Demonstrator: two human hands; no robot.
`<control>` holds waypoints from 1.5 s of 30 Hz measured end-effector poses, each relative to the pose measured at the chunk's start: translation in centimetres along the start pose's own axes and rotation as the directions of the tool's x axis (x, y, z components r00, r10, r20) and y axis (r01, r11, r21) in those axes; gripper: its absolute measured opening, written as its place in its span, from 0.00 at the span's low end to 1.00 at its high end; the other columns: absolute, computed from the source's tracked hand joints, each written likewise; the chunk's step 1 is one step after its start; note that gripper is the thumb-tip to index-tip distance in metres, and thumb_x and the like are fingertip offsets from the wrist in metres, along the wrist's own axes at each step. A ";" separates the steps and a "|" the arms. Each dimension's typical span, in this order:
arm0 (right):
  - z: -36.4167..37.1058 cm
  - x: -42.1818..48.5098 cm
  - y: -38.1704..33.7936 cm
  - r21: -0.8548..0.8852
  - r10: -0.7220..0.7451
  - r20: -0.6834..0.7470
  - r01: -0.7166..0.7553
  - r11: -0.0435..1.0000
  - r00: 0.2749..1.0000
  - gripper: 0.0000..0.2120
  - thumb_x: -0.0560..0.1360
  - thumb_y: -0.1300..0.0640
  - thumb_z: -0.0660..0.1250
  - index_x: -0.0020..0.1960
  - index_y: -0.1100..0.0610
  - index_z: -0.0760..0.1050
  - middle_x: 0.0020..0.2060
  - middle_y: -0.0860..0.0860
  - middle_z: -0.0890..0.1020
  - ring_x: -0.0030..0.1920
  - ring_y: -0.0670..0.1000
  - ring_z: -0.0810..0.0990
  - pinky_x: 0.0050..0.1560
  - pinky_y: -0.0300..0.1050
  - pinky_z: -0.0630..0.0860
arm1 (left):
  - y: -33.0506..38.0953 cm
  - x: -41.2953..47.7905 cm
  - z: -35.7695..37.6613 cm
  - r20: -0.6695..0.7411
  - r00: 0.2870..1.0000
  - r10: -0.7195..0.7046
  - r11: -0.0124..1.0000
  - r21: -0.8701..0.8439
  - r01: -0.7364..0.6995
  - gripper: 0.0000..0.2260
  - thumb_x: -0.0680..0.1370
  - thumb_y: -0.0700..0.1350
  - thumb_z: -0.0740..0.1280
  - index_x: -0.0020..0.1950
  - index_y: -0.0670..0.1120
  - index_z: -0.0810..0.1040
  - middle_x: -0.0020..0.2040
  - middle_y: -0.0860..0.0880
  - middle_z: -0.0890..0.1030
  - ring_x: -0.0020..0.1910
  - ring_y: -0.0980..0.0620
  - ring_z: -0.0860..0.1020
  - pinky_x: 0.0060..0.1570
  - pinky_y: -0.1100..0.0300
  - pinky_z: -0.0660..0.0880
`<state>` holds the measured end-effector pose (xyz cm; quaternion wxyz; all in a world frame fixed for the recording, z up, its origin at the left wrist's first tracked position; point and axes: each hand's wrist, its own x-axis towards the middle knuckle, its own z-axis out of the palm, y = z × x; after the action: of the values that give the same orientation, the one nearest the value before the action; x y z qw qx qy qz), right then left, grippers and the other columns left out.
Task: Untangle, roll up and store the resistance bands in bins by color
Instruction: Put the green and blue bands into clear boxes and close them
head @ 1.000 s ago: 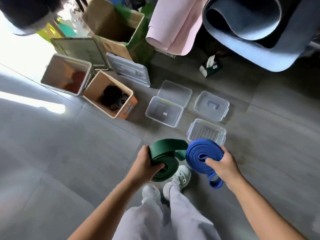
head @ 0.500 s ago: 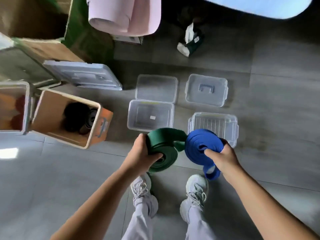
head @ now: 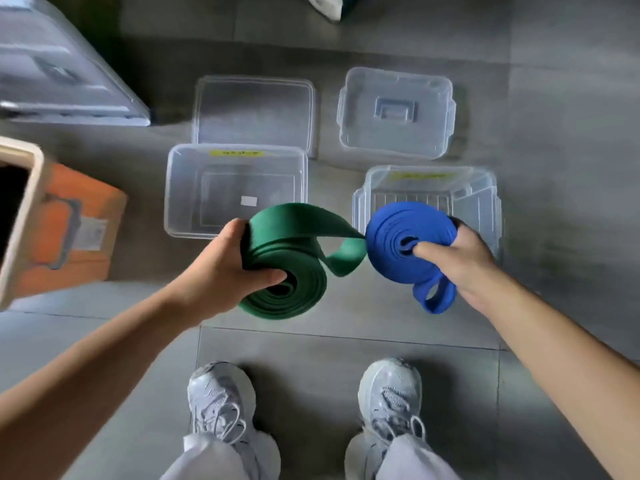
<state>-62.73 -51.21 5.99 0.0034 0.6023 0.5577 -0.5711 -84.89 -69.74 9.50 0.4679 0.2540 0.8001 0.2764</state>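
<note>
**Desk:** What is in each hand?

**Photographer:** The left hand [head: 225, 268] grips a rolled green band [head: 294, 271], fingers curled over its far edge and thumb pressed on the near face beside the coil's centre. The right hand [head: 460, 258] holds a rolled blue band [head: 405, 244], thumb tucked into the middle of the coil and fingers wrapped round its far right edge.

**Desk:** Where do the rolls sit?

**Photographer:** Both are held in the air above a grey tiled floor [head: 346, 358], side by side, green on the left. A loose green tail loops right to the blue roll's left edge; whether the two touch I cannot tell. A small blue loop [head: 434, 296] hangs at the near side of the right hand.

**Desk:** And the bins?

**Photographer:** Two clear bins stand open on the floor just beyond the hands. The left bin [head: 180, 188] lies behind the green roll, the right bin [head: 485, 188] behind the blue one, and each carries a yellow label on its far wall, blurred past reading. Two clear lids [head: 256, 112] [head: 394, 112] lie farther off, one beyond each bin.

**Desk:** Anything else?

**Photographer:** An orange box [head: 69, 230] at the left edge, and the person's pale shoes [head: 221, 403] nearest the camera.
</note>
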 end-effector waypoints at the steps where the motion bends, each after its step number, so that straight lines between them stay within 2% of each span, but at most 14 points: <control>1: -0.8 1.0 0.0 0.010 -0.001 -0.010 0.001 1.000 1.000 0.09 0.69 0.67 0.67 0.43 0.54 0.75 0.38 0.50 0.79 0.39 0.51 0.77 0.41 0.44 0.72 | -0.4 0.8 0.2 0.013 1.000 -0.001 1.000 -0.012 0.001 0.22 0.66 0.39 0.78 0.53 0.47 0.70 0.45 0.46 0.78 0.44 0.46 0.80 0.40 0.53 0.77; 3: -2.6 3.2 0.0 0.025 0.036 -0.021 -0.035 0.999 0.999 0.08 0.68 0.67 0.66 0.38 0.55 0.72 0.35 0.51 0.76 0.37 0.52 0.73 0.38 0.44 0.68 | -0.6 2.3 0.4 0.036 0.999 0.018 1.000 -0.024 -0.017 0.24 0.61 0.45 0.78 0.52 0.51 0.71 0.45 0.47 0.80 0.44 0.47 0.81 0.41 0.50 0.78; 9: -6.1 10.5 -0.4 -0.118 0.224 0.088 -0.213 0.970 0.971 0.06 0.64 0.61 0.69 0.38 0.58 0.73 0.29 0.53 0.75 0.30 0.53 0.72 0.32 0.41 0.68 | 0.5 7.0 1.1 0.110 0.968 0.224 0.975 -0.039 -0.221 0.26 0.56 0.50 0.78 0.51 0.55 0.74 0.41 0.57 0.83 0.39 0.59 0.82 0.35 0.67 0.77; 12: -4.6 13.3 0.0 -0.174 0.226 0.110 -0.205 0.963 0.968 0.04 0.67 0.63 0.68 0.36 0.58 0.73 0.25 0.52 0.74 0.27 0.53 0.71 0.29 0.39 0.68 | 0.8 7.9 0.9 0.131 0.948 0.290 0.957 -0.053 -0.285 0.28 0.49 0.56 0.77 0.48 0.63 0.76 0.44 0.53 0.84 0.41 0.53 0.83 0.40 0.57 0.80; 16: -2.1 14.5 1.7 -0.266 0.232 0.077 -0.204 0.942 0.970 0.07 0.66 0.60 0.68 0.40 0.59 0.71 0.34 0.55 0.72 0.31 0.53 0.70 0.30 0.39 0.65 | 0.6 6.6 0.5 0.098 0.933 0.346 0.938 -0.013 -0.347 0.31 0.45 0.63 0.77 0.46 0.67 0.75 0.42 0.55 0.83 0.39 0.56 0.83 0.36 0.67 0.78; 22: -0.5 15.8 2.6 -0.472 0.094 0.111 -0.030 0.881 0.989 0.13 0.65 0.56 0.71 0.47 0.58 0.72 0.40 0.52 0.71 0.37 0.49 0.68 0.37 0.43 0.65 | -0.9 3.6 0.4 0.079 0.958 0.275 0.960 0.026 -0.278 0.33 0.42 0.68 0.77 0.45 0.65 0.77 0.40 0.50 0.84 0.37 0.51 0.83 0.33 0.59 0.79; 24: -0.2 16.6 2.7 -0.625 0.056 0.108 0.025 0.780 0.993 0.15 0.66 0.53 0.72 0.47 0.58 0.71 0.43 0.53 0.73 0.39 0.50 0.71 0.38 0.44 0.67 | -1.8 3.6 0.6 0.073 0.962 0.262 0.965 0.017 -0.263 0.33 0.41 0.69 0.77 0.44 0.64 0.77 0.39 0.48 0.84 0.36 0.51 0.83 0.32 0.61 0.78; 28: 0.4 17.3 4.0 -0.922 -0.085 0.011 0.044 0.384 0.996 0.30 0.66 0.38 0.70 0.59 0.56 0.72 0.63 0.57 0.70 0.63 0.58 0.70 0.60 0.50 0.69 | -2.2 3.4 0.8 0.076 0.965 0.250 0.968 -0.005 -0.251 0.35 0.40 0.66 0.79 0.45 0.60 0.78 0.39 0.47 0.84 0.35 0.52 0.82 0.31 0.64 0.77; 31: 0.5 15.2 2.0 -0.977 -0.116 -0.014 0.011 0.213 0.993 0.30 0.71 0.38 0.67 0.64 0.58 0.71 0.59 0.56 0.74 0.60 0.57 0.73 0.57 0.49 0.71 | -2.1 3.5 1.0 0.079 0.966 0.247 0.969 0.001 -0.248 0.33 0.53 0.53 0.82 0.53 0.50 0.75 0.42 0.51 0.83 0.37 0.54 0.82 0.36 0.63 0.78; 34: 0.7 11.4 -1.4 -0.809 -0.446 0.088 0.325 0.490 0.891 0.18 0.74 0.42 0.65 0.55 0.54 0.77 0.43 0.47 0.81 0.46 0.50 0.79 0.47 0.45 0.75 | -2.6 4.3 1.0 0.069 0.967 0.244 0.965 0.076 -0.249 0.26 0.60 0.48 0.77 0.55 0.52 0.72 0.45 0.56 0.82 0.42 0.56 0.81 0.40 0.63 0.78; 37: 3.5 6.1 -4.4 -0.178 -0.671 0.324 0.739 0.650 0.667 0.19 0.69 0.37 0.69 0.53 0.48 0.79 0.46 0.43 0.82 0.47 0.41 0.79 0.50 0.36 0.74 | -3.0 4.5 0.7 0.044 0.971 0.235 0.964 0.120 -0.238 0.25 0.59 0.49 0.75 0.54 0.53 0.71 0.43 0.54 0.81 0.43 0.58 0.80 0.41 0.64 0.77; 40: 8.1 3.4 -4.9 -0.125 -0.478 0.645 0.700 0.703 0.596 0.34 0.61 0.36 0.75 0.64 0.41 0.69 0.59 0.39 0.77 0.59 0.36 0.74 0.60 0.33 0.70 | -3.2 4.5 0.0 0.014 0.968 0.250 0.961 0.121 -0.250 0.26 0.61 0.47 0.77 0.56 0.50 0.71 0.45 0.53 0.80 0.43 0.60 0.79 0.40 0.67 0.75; 42: 10.6 3.6 -4.0 -0.126 -0.452 0.655 0.678 0.724 0.606 0.35 0.62 0.45 0.79 0.64 0.42 0.67 0.55 0.40 0.79 0.55 0.39 0.77 0.58 0.38 0.74 | -3.6 4.4 -0.7 -0.060 0.965 0.254 0.966 0.068 -0.250 0.26 0.60 0.47 0.76 0.55 0.49 0.72 0.44 0.54 0.80 0.41 0.61 0.80 0.38 0.69 0.74; 45: 13.0 3.8 -2.5 0.167 -0.521 0.517 0.517 0.840 0.679 0.27 0.62 0.54 0.77 0.58 0.46 0.71 0.46 0.45 0.82 0.47 0.43 0.82 0.49 0.38 0.77 | -5.0 4.3 -1.2 -0.170 0.975 0.143 0.946 -0.266 -0.185 0.25 0.60 0.45 0.76 0.55 0.46 0.74 0.45 0.48 0.83 0.43 0.53 0.82 0.39 0.62 0.77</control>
<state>-74.40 -56.06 0.41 -0.0027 0.2321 0.6785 -0.6970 -88.56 -70.70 3.95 0.4138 0.2298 0.7614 0.4430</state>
